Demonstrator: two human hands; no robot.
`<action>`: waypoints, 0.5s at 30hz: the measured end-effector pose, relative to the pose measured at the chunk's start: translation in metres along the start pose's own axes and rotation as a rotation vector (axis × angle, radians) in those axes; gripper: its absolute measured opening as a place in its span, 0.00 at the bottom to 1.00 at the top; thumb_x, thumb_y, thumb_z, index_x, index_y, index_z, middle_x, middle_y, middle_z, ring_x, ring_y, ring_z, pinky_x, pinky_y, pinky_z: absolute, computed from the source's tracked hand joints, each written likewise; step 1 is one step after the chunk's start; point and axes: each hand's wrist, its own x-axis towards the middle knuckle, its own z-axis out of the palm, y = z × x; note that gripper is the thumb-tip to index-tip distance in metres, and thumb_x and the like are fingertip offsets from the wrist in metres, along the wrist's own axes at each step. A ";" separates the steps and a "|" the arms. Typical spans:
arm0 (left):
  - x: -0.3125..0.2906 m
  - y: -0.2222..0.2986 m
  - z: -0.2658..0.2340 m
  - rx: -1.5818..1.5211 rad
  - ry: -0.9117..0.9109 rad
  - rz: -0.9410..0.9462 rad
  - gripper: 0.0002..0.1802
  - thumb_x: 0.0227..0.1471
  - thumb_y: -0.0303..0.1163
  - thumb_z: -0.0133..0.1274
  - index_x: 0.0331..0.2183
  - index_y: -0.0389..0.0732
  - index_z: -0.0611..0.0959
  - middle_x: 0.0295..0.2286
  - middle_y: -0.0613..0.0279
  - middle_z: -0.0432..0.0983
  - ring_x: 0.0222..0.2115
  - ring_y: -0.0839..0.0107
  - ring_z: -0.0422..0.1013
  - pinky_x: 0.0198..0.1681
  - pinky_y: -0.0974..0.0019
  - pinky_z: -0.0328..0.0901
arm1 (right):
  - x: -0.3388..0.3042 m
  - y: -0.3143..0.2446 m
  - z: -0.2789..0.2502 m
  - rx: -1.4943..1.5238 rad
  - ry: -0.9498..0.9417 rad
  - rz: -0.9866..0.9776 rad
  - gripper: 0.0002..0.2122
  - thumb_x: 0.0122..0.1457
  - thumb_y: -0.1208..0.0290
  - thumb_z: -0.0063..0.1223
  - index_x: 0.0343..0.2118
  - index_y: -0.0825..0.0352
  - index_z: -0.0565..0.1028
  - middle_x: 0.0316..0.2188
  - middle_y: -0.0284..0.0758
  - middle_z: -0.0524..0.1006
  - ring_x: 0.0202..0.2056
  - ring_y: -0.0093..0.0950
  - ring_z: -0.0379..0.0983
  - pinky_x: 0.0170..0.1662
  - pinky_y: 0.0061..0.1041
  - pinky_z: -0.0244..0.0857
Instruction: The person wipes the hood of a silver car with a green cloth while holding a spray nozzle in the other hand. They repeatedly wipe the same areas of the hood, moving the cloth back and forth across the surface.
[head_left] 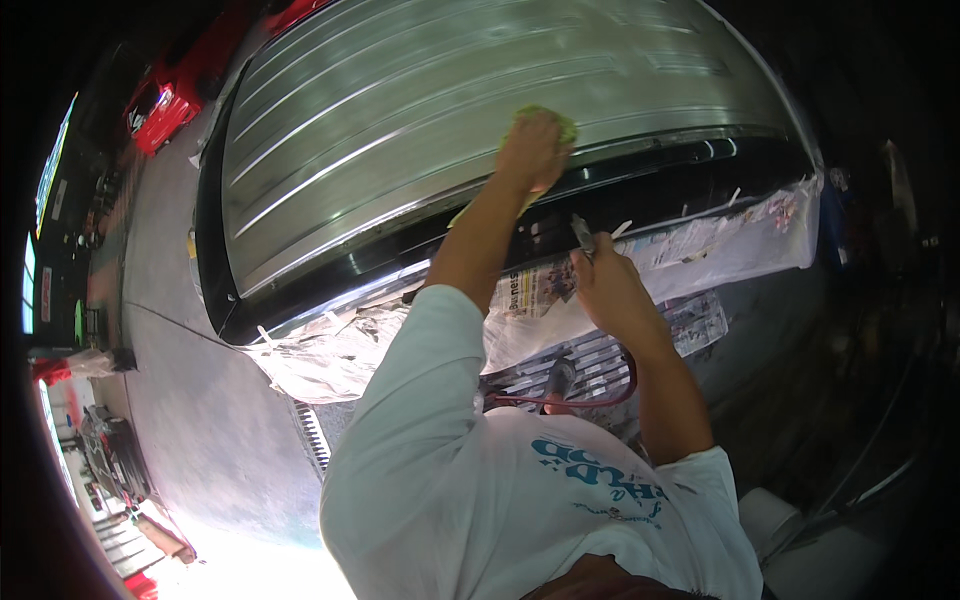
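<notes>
By the near edge of the ribbed silvery-green metal panel (400,140), left hand (533,152) clutches a bunched yellow-green cloth (567,130), right hand (608,288) grips a slim grey tool (583,235); I'd wipe evenly.

Grey floor (185,300) — white glare (250,560) (lower left)

White T-shirt (430,500), short-sleeved, loose, creased. Left sleeve (410,365) ends well back from the fingers (540,124) of the left hand (533,152); right sleeve (708,485), same white, farther behind the right hand (610,288). Forearms bare from hem to fingertips. Teal-blue print (590,465), mixed lettering, across chest, behind right-hand fingers. Dark greyish shoe (560,378) between those fingers and shirt.
</notes>
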 end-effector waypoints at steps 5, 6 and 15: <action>0.023 0.036 0.015 -0.141 0.034 0.101 0.30 0.64 0.53 0.48 0.58 0.45 0.79 0.58 0.54 0.72 0.62 0.52 0.65 0.65 0.48 0.59 | 0.004 0.021 -0.029 0.151 0.120 0.044 0.17 0.74 0.61 0.44 0.50 0.74 0.68 0.34 0.62 0.80 0.43 0.63 0.78 0.46 0.54 0.68; 0.019 0.040 0.004 -0.137 0.019 0.096 0.30 0.63 0.54 0.49 0.59 0.47 0.78 0.57 0.53 0.73 0.61 0.52 0.66 0.64 0.48 0.60 | 0.007 0.013 -0.037 0.177 0.137 0.054 0.17 0.74 0.61 0.44 0.50 0.74 0.68 0.33 0.61 0.80 0.43 0.63 0.78 0.46 0.54 0.68; -0.111 -0.070 -0.071 0.133 -0.051 -0.378 0.26 0.61 0.49 0.47 0.54 0.46 0.79 0.51 0.54 0.75 0.54 0.52 0.70 0.59 0.47 0.63 | 0.040 -0.021 -0.008 0.137 -0.007 -0.176 0.20 0.74 0.57 0.42 0.50 0.76 0.68 0.35 0.64 0.80 0.44 0.62 0.78 0.48 0.54 0.70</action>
